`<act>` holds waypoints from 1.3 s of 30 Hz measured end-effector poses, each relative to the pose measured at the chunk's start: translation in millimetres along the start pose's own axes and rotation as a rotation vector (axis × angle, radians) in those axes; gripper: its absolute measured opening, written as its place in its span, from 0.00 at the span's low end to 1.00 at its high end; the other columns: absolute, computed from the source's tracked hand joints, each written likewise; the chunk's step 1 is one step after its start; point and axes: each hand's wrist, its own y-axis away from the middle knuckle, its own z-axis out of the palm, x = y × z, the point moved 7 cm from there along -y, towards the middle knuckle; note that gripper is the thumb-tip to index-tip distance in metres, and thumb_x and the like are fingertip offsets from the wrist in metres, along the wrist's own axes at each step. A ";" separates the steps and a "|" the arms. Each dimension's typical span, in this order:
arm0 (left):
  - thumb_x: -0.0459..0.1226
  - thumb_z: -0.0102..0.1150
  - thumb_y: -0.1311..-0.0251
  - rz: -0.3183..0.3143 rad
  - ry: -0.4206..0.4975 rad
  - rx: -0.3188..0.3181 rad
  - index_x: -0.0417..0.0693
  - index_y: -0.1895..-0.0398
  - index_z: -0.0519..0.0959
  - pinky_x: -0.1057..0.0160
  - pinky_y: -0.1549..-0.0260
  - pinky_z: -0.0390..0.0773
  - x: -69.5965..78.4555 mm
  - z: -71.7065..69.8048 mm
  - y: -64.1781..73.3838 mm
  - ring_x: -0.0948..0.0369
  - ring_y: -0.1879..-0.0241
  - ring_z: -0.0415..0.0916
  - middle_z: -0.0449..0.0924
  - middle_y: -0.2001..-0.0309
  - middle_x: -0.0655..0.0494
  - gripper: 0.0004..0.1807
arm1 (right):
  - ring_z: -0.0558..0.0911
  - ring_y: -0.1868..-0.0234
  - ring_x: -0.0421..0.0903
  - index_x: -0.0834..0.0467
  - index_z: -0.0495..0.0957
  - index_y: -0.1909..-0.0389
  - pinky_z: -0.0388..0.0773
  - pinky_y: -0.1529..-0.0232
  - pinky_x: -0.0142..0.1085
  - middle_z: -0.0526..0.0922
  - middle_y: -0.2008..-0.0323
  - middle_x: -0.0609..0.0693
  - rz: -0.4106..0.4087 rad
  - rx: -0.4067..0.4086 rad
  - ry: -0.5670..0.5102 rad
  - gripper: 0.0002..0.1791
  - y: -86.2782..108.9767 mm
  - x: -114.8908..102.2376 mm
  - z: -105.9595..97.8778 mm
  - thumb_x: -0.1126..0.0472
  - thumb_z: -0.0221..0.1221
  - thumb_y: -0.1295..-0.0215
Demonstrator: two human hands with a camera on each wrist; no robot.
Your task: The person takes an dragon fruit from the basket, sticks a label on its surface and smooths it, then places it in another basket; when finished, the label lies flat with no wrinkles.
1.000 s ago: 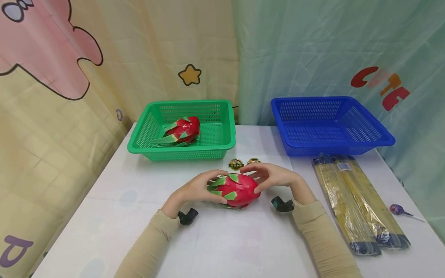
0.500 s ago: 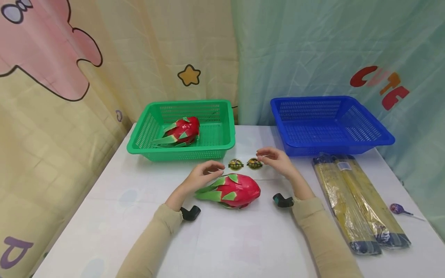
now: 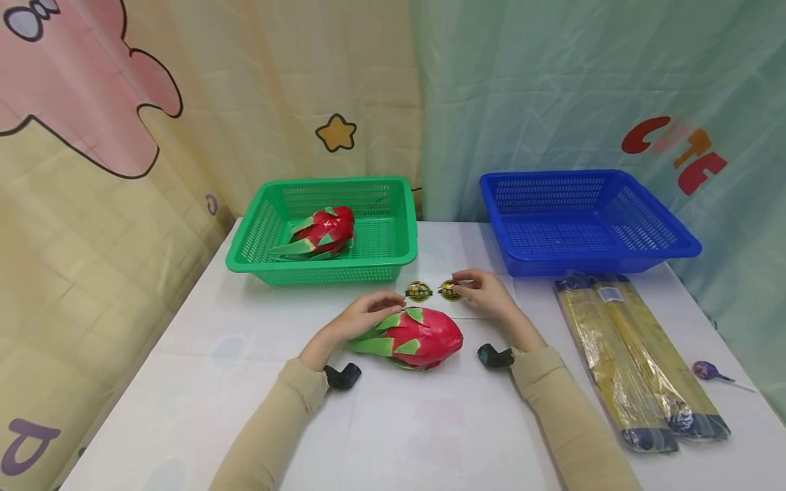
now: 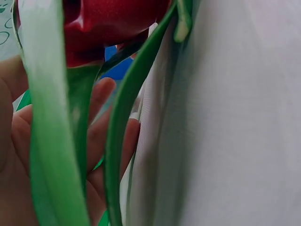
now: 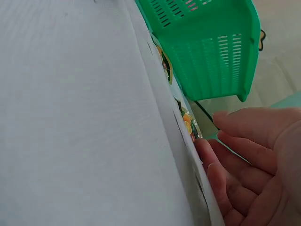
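A red dragon fruit [image 3: 426, 337] with long green leaves lies on its side on the white table. My left hand [image 3: 362, 315] is at its leafy end, fingers relaxed behind the leaves; in the left wrist view the green leaves [image 4: 51, 122] cross in front of the palm. Beyond the fruit, two round black-and-gold stickers lie side by side. The left sticker [image 3: 419, 292] is fully visible. My right hand [image 3: 488, 293] reaches to the right sticker [image 3: 448, 290], fingertips right at its edge. In the right wrist view a gap shows between thumb and forefinger.
A green basket [image 3: 319, 273] holding another dragon fruit [image 3: 331, 230] stands at the back left. A blue basket [image 3: 589, 262] is at the back right. Two long clear-wrapped yellowish packs [image 3: 614, 361] and a lollipop [image 3: 705, 370] lie on the right.
Both hands have let go of the dragon fruit. The right hand has moved back to the right sticker, while the left rose off the fruit and came down again by its leaves.
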 end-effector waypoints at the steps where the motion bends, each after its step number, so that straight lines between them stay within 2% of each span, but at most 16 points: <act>1: 0.42 0.52 0.33 -0.008 -0.011 0.001 0.39 0.42 0.72 0.58 0.45 0.69 -0.6 0.4 -0.2 0.57 0.44 0.71 0.75 0.45 0.51 0.22 | 0.81 0.58 0.51 0.64 0.76 0.47 0.77 0.67 0.34 0.81 0.53 0.61 0.003 0.002 0.001 0.21 -0.3 1.3 0.1 0.59 0.62 0.39; 10: 0.43 0.50 0.32 -0.065 -0.033 0.006 0.44 0.43 0.74 0.56 0.43 0.67 -3.9 0.9 0.7 0.58 0.43 0.69 0.75 0.45 0.54 0.20 | 0.80 0.64 0.45 0.65 0.77 0.49 0.75 0.70 0.32 0.82 0.56 0.61 0.002 0.041 0.040 0.19 -0.7 4.2 -2.1 0.61 0.61 0.39; 16: 0.43 0.50 0.32 -0.058 -0.040 0.001 0.44 0.43 0.74 0.56 0.43 0.67 -4.4 1.0 0.9 0.58 0.43 0.69 0.74 0.45 0.54 0.19 | 0.82 0.59 0.50 0.65 0.78 0.51 0.75 0.66 0.31 0.81 0.54 0.61 -0.019 0.069 0.034 0.17 -0.5 3.0 -3.2 0.64 0.62 0.40; 19: 0.44 0.50 0.32 -0.048 -0.053 0.000 0.44 0.43 0.75 0.55 0.43 0.67 -3.9 1.0 0.9 0.58 0.44 0.69 0.75 0.46 0.54 0.20 | 0.82 0.59 0.52 0.66 0.78 0.52 0.76 0.65 0.31 0.82 0.56 0.61 -0.043 0.077 0.027 0.15 -0.4 2.0 -3.1 0.67 0.61 0.41; 24: 0.47 0.50 0.32 -0.050 -0.078 0.002 0.45 0.43 0.75 0.54 0.44 0.67 -4.2 1.3 0.7 0.57 0.44 0.69 0.75 0.46 0.54 0.21 | 0.82 0.61 0.51 0.64 0.81 0.57 0.76 0.62 0.35 0.83 0.62 0.58 -0.093 0.101 0.078 0.11 -0.2 -1.6 -4.2 0.68 0.60 0.40; 29: 0.45 0.50 0.32 -0.056 -0.060 0.009 0.45 0.43 0.75 0.56 0.44 0.68 -3.6 1.3 0.0 0.59 0.45 0.70 0.75 0.46 0.55 0.20 | 0.80 0.59 0.52 0.63 0.81 0.59 0.75 0.57 0.43 0.83 0.61 0.57 -0.121 0.154 0.115 0.08 2.2 -12.8 -12.2 0.65 0.58 0.37; 31: 0.46 0.50 0.32 -0.043 -0.061 0.012 0.45 0.44 0.75 0.56 0.44 0.68 -0.5 1.3 0.3 0.59 0.45 0.70 0.75 0.47 0.54 0.20 | 0.79 0.58 0.53 0.64 0.80 0.59 0.76 0.56 0.44 0.82 0.61 0.59 -0.134 0.170 0.094 0.08 4.4 -20.9 -17.2 0.65 0.58 0.37; 34: 0.47 0.50 0.33 -0.001 -0.080 0.021 0.46 0.43 0.74 0.56 0.45 0.69 9.7 1.0 2.8 0.59 0.46 0.71 0.75 0.46 0.53 0.21 | 0.79 0.58 0.52 0.65 0.79 0.61 0.77 0.56 0.42 0.82 0.62 0.59 -0.161 0.159 0.038 0.09 9.2 -35.2 -23.9 0.64 0.60 0.38; 37: 0.48 0.60 0.40 0.061 -0.139 -0.002 0.45 0.41 0.72 0.56 0.46 0.70 28.8 2.9 8.6 0.58 0.46 0.71 0.75 0.46 0.53 0.27 | 0.79 0.62 0.47 0.65 0.78 0.63 0.78 0.59 0.36 0.81 0.65 0.56 -0.170 0.090 -0.048 0.10 16.3 -49.2 -27.9 0.63 0.63 0.40; 39: 0.50 0.68 0.50 0.104 -0.205 -0.034 0.48 0.40 0.70 0.57 0.47 0.71 42.1 7.3 13.1 0.62 0.46 0.69 0.73 0.45 0.59 0.34 | 0.79 0.64 0.45 0.66 0.77 0.63 0.77 0.60 0.33 0.80 0.66 0.55 -0.181 0.022 -0.122 0.11 22.3 -59.2 -29.3 0.63 0.64 0.41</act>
